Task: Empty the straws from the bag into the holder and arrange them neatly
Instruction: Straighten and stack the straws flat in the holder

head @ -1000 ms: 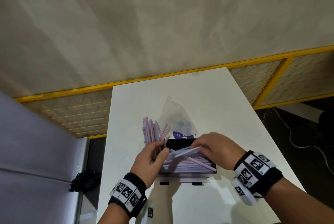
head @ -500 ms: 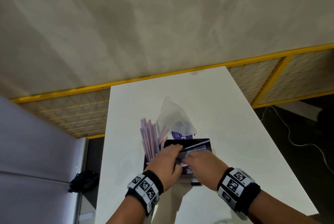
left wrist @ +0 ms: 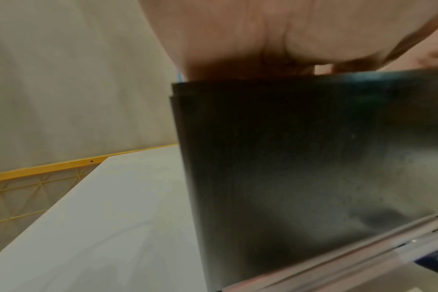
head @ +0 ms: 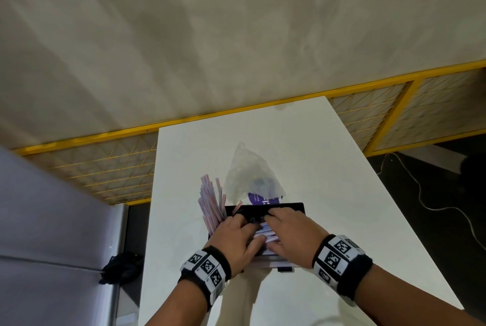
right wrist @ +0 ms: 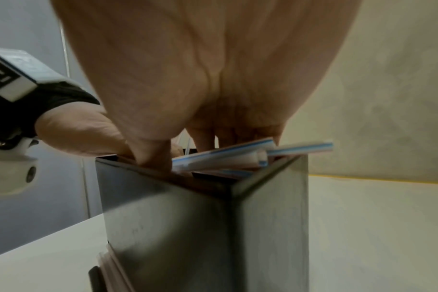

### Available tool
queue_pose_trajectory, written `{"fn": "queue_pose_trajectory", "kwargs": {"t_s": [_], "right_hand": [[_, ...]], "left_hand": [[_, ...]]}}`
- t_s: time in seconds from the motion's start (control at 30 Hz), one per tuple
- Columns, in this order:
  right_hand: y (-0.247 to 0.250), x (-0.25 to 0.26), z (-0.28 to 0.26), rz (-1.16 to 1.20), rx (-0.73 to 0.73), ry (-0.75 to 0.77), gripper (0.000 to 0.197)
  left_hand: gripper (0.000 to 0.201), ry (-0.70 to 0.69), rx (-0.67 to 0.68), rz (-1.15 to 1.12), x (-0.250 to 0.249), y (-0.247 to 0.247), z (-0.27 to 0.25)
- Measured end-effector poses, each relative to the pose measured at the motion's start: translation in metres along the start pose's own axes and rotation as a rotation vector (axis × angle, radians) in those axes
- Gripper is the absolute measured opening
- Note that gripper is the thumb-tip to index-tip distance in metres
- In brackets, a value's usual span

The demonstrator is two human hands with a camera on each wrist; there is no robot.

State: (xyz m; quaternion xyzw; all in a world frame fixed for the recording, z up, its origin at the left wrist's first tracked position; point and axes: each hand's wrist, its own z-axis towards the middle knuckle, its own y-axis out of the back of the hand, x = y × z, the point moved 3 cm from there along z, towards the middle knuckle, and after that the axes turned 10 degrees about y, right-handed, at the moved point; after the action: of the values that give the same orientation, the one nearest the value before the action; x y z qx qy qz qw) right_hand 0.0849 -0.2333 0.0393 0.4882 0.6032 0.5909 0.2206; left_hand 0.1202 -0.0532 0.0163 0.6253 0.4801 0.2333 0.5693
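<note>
A black metal straw holder (head: 284, 206) stands on the white table (head: 328, 194). Striped paper-wrapped straws (head: 263, 233) lie across its top, and another bunch of straws (head: 209, 202) sticks up at its left end. My left hand (head: 244, 225) and right hand (head: 278, 223) rest side by side on the lying straws, fingers fairly straight, pressing down. In the right wrist view the right hand (right wrist: 200, 79) reaches into the holder (right wrist: 188, 227) over the straws (right wrist: 225, 156). The left wrist view shows the left hand (left wrist: 263, 49) on the holder's rim (left wrist: 313, 158). Behind the holder lies the clear bag (head: 249, 173).
A purple label (head: 263, 198) lies under the bag. A yellow mesh fence (head: 105, 168) runs behind the table. A grey surface (head: 52, 220) lies to the left, a black object (head: 121, 265) on the floor beside it. A cable (head: 420, 194) trails on the floor right.
The hands came in from the two ends of the lying straws and now lie close together on top of them. The straws sit lower in the holder.
</note>
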Motion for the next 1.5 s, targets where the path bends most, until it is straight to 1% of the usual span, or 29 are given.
{"fn": "queue_pose_trajectory", "kwargs": {"t_s": [0.1,0.17,0.27,0.33,0.37,0.47,0.53,0.57,0.67,0.77,0.9,1.03,1.27,1.3,1.43,1.5], "right_hand": [[0.001,-0.001,0.004,0.087,0.069,-0.062,0.065],[0.004,-0.002,0.008,0.120,0.150,-0.121,0.065],[0.012,-0.002,0.018,0.198,0.320,-0.213,0.055],[0.016,-0.001,0.024,0.250,0.440,-0.222,0.049],[0.020,-0.003,0.026,0.248,0.469,-0.231,0.050],[0.028,-0.008,0.031,0.231,0.497,-0.256,0.061],[0.032,-0.009,0.033,0.218,0.532,-0.266,0.068],[0.033,-0.009,0.034,0.215,0.542,-0.275,0.069],[0.031,-0.008,0.035,0.185,0.579,-0.285,0.062],[0.031,-0.007,0.035,0.137,0.641,-0.295,0.064],[0.032,-0.011,0.035,0.115,0.646,-0.271,0.066],[0.031,-0.012,0.037,0.113,0.641,-0.232,0.069],[0.029,-0.014,0.041,0.076,0.684,-0.249,0.064],[0.029,-0.015,0.041,0.067,0.690,-0.253,0.063],[0.028,-0.019,0.044,0.055,0.697,-0.272,0.069],[0.026,-0.019,0.044,0.051,0.704,-0.278,0.065]], "left_hand": [[0.066,-0.009,0.014,-0.060,0.002,0.002,-0.003],[0.073,-0.003,0.035,-0.099,0.003,0.003,-0.004],[0.075,0.034,0.082,-0.149,0.005,0.007,-0.003],[0.073,0.054,0.117,-0.150,0.005,0.007,-0.003],[0.073,0.061,0.132,-0.151,0.005,0.007,-0.003],[0.073,0.091,0.170,-0.184,0.005,0.005,-0.005],[0.071,0.104,0.165,-0.181,0.003,0.003,-0.005],[0.072,0.111,0.158,-0.167,0.002,0.001,-0.005],[0.083,0.137,0.165,-0.097,-0.001,-0.004,-0.002],[0.092,0.171,0.183,-0.009,-0.002,-0.009,0.000],[0.088,0.183,0.182,0.048,-0.009,-0.014,-0.003],[0.087,0.182,0.180,0.011,-0.013,-0.018,-0.008],[0.067,0.198,0.219,-0.048,-0.017,-0.017,-0.011],[0.067,0.203,0.224,-0.049,-0.018,-0.018,-0.012],[0.083,0.228,0.219,-0.048,-0.022,-0.023,-0.011],[0.084,0.244,0.219,-0.042,-0.023,-0.025,-0.010]]}}
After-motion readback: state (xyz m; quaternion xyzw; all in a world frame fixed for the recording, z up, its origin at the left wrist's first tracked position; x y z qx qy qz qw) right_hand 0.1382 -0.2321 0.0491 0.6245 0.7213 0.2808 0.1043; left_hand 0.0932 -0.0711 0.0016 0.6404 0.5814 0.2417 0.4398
